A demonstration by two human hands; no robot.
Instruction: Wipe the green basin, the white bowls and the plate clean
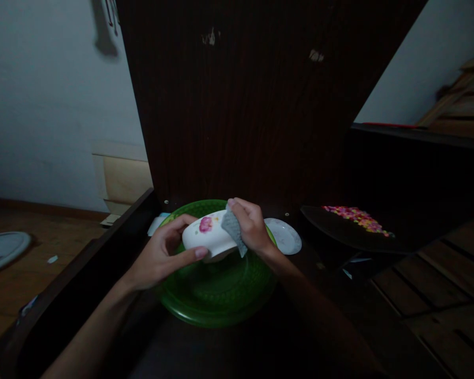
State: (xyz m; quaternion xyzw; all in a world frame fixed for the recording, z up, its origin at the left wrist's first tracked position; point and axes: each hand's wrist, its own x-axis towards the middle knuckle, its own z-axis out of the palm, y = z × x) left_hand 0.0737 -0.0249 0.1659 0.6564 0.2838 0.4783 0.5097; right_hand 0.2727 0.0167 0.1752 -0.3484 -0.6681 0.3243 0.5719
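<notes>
A white bowl with a pink flower on its side is tilted in the air over a green basin. My left hand grips the bowl from the left, thumb along its near side and fingers behind. At the bowl's right end, my right hand presses a grey cloth against the rim and outer wall. What lies on the basin's bottom is hard to make out in the dim light.
A white plate lies right of the basin, against the dark upright panel. Farther right, a dark curved shelf bears a pile of small colourful pieces. A dark raised side board runs along the left.
</notes>
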